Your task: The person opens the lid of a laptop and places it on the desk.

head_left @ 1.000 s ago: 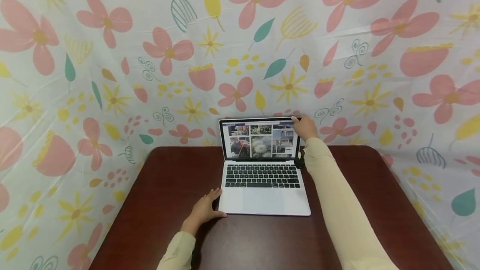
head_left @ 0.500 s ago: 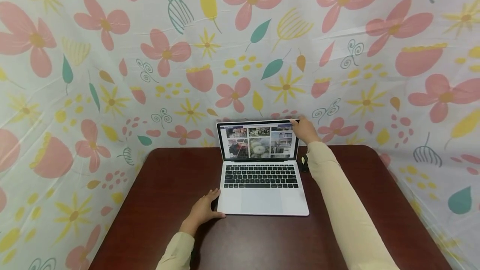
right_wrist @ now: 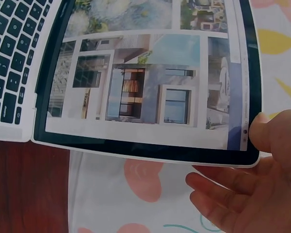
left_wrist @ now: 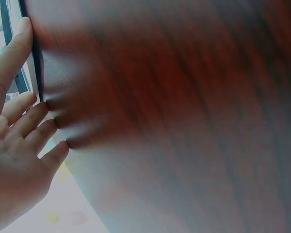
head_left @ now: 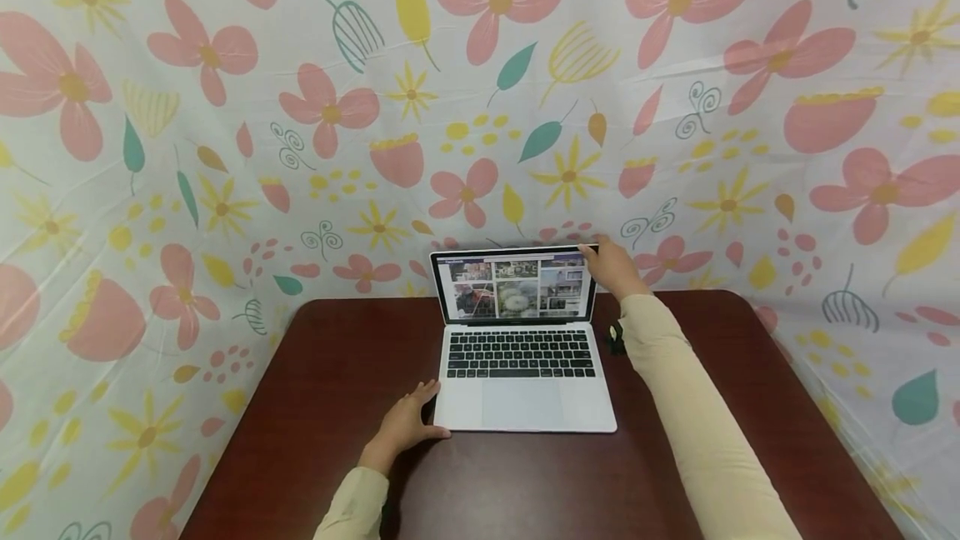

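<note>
A silver laptop (head_left: 522, 402) with a black keyboard stands unfolded on the table, a web page of photos on its screen (head_left: 517, 288). My left hand (head_left: 407, 423) lies at the front left corner of its base, thumb by the front edge and fingers along the side. Spread, fairly straight fingers (left_wrist: 39, 128) meet the laptop's side and the tabletop in the left wrist view. At the screen's upper right corner, my right hand (head_left: 617, 267) pinches the lid. Its thumb (right_wrist: 263, 135) presses the front bezel in the right wrist view, with the other fingers behind.
Dark reddish wooden table (head_left: 337, 357) with rounded far corners lies under the laptop. A floral cloth (head_left: 480, 65) hangs close behind the table and along its sides. Beside the laptop's right side sits a small black object (head_left: 616, 338), partly covered by the sleeve.
The lid's top edge has come down a little and forward, my right hand moving with it. More of the small black object shows beside the right sleeve. My left hand stays put.
</note>
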{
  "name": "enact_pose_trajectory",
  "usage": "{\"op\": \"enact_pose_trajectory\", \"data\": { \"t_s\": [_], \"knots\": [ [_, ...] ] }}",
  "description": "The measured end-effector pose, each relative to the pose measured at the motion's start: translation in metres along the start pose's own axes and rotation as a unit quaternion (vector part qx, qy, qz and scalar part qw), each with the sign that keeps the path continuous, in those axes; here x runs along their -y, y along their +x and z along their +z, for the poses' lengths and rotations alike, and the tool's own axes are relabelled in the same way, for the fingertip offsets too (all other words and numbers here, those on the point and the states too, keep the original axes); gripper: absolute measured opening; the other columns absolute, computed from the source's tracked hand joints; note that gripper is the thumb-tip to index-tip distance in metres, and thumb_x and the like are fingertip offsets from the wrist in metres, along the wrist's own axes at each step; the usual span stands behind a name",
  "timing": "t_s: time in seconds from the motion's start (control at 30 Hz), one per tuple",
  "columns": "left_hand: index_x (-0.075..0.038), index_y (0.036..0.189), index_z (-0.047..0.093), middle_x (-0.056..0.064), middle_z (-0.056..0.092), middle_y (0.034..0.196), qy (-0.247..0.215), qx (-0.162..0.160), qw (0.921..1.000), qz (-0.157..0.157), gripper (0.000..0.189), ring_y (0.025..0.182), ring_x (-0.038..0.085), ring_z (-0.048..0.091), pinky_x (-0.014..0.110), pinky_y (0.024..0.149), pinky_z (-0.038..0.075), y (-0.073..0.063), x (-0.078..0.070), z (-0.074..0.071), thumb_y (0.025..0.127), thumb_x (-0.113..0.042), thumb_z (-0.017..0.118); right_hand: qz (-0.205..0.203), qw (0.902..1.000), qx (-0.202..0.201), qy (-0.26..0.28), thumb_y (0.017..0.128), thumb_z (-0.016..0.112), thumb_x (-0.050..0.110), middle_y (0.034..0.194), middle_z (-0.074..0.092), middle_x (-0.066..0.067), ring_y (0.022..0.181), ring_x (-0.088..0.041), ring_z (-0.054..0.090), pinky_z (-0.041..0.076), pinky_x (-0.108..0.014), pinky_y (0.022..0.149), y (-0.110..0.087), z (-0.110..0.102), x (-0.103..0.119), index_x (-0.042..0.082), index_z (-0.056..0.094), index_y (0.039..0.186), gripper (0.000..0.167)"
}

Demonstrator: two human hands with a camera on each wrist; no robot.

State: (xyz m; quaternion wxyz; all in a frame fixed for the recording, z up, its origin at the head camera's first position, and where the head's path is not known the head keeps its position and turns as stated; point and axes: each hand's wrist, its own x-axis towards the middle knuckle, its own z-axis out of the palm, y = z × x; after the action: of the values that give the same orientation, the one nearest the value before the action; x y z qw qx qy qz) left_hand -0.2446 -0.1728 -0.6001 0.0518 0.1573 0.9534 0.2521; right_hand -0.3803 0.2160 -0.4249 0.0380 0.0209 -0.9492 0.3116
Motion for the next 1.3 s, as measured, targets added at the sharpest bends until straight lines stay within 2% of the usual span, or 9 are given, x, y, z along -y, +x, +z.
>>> {"op": "enact_pose_trajectory", "data": {
  "t_s": [0.4, 0.5, 0.6, 0.67, 0.73, 0.83, 1.03, 1.17, 1.3],
  "knots": [
    [-0.004, 0.143, 0.045, 0.016, 0.042, 0.147, -0.002, -0.008, 1.0000, 0.003, 0.093, 0.136, 0.036, 0.037, 0.056, 0.107, 0.034, 0.004, 0.002, 0.001, 0.068, -0.041, 0.085, -0.029, 0.9989, -0.010, -0.035, 0.105, 0.038, 0.027, 0.137, 0.042, -0.036, 0.121, -0.050, 0.045, 0.037, -0.061, 0.100, -0.004, -0.002, -0.001, -0.010, 0.026, 0.146, 0.057],
    [-0.003, 0.144, 0.044, 0.016, 0.042, 0.147, -0.003, -0.008, 0.9999, 0.006, 0.094, 0.136, 0.036, 0.037, 0.055, 0.107, 0.034, 0.005, 0.002, 0.002, 0.069, -0.041, 0.085, -0.042, 0.9981, -0.024, -0.038, 0.105, 0.039, 0.026, 0.131, 0.047, -0.037, 0.113, -0.050, 0.051, 0.042, -0.061, 0.094, -0.008, 0.000, -0.006, -0.011, 0.028, 0.145, 0.056],
    [-0.003, 0.144, 0.043, 0.016, 0.041, 0.148, -0.006, -0.007, 0.9999, 0.006, 0.094, 0.137, 0.036, 0.036, 0.055, 0.108, 0.033, 0.005, 0.002, 0.002, 0.069, -0.041, 0.085, -0.054, 0.9971, -0.039, -0.035, 0.104, 0.040, 0.025, 0.114, 0.055, -0.037, 0.095, -0.048, 0.059, 0.048, -0.058, 0.081, -0.014, 0.005, -0.013, -0.014, 0.034, 0.140, 0.053],
    [-0.003, 0.144, 0.043, 0.016, 0.041, 0.148, -0.009, -0.007, 0.9999, 0.006, 0.093, 0.137, 0.036, 0.036, 0.055, 0.108, 0.033, 0.005, 0.003, 0.003, 0.069, -0.040, 0.085, -0.062, 0.9962, -0.052, -0.032, 0.104, 0.042, 0.023, 0.109, 0.056, -0.037, 0.090, -0.048, 0.059, 0.048, -0.057, 0.077, -0.018, 0.009, -0.018, -0.016, 0.036, 0.138, 0.052],
    [-0.003, 0.144, 0.043, 0.016, 0.041, 0.148, -0.009, -0.009, 0.9999, 0.009, 0.093, 0.137, 0.036, 0.035, 0.054, 0.108, 0.032, 0.004, 0.004, 0.004, 0.070, -0.040, 0.085, -0.065, 0.9957, -0.059, -0.027, 0.104, 0.043, 0.022, 0.109, 0.055, -0.038, 0.092, -0.050, 0.058, 0.048, -0.058, 0.078, -0.022, 0.012, -0.021, -0.017, 0.037, 0.136, 0.051],
    [-0.001, 0.143, 0.043, 0.018, 0.042, 0.147, -0.002, -0.014, 0.9998, 0.017, 0.092, 0.136, 0.038, 0.036, 0.055, 0.108, 0.034, 0.003, 0.005, 0.005, 0.070, -0.039, 0.085, -0.061, 0.9956, -0.066, -0.026, 0.103, 0.044, 0.020, 0.120, 0.052, -0.039, 0.106, -0.051, 0.055, 0.046, -0.061, 0.085, -0.030, 0.017, -0.025, -0.016, 0.035, 0.139, 0.052],
    [0.001, 0.143, 0.043, 0.020, 0.041, 0.147, 0.015, -0.011, 0.9997, 0.017, 0.090, 0.136, 0.039, 0.037, 0.054, 0.104, 0.038, 0.000, 0.004, 0.005, 0.073, -0.038, 0.083, -0.055, 0.9951, -0.072, -0.039, 0.101, 0.045, 0.015, 0.121, 0.053, -0.036, 0.107, -0.048, 0.056, 0.048, -0.059, 0.085, -0.048, 0.027, -0.030, -0.016, 0.041, 0.135, 0.046],
    [0.003, 0.139, 0.047, 0.022, 0.046, 0.143, 0.021, -0.003, 0.9996, 0.017, 0.081, 0.132, 0.040, 0.042, 0.054, 0.101, 0.041, -0.003, 0.001, -0.003, 0.076, -0.034, 0.082, -0.062, 0.9934, -0.083, -0.051, 0.100, 0.046, 0.012, 0.121, 0.054, -0.036, 0.109, -0.048, 0.055, 0.047, -0.059, 0.088, -0.061, 0.027, -0.039, -0.017, 0.048, 0.128, 0.041],
    [0.006, 0.132, 0.054, 0.023, 0.054, 0.133, 0.027, -0.009, 0.9993, 0.024, 0.066, 0.124, 0.038, 0.051, 0.052, 0.099, 0.044, -0.005, -0.001, -0.013, 0.081, -0.028, 0.078, -0.070, 0.9914, -0.097, -0.053, 0.100, 0.046, 0.011, 0.120, 0.055, -0.035, 0.111, -0.049, 0.054, 0.045, -0.060, 0.091, -0.074, 0.020, -0.046, -0.016, 0.052, 0.125, 0.038]
  ]
}}
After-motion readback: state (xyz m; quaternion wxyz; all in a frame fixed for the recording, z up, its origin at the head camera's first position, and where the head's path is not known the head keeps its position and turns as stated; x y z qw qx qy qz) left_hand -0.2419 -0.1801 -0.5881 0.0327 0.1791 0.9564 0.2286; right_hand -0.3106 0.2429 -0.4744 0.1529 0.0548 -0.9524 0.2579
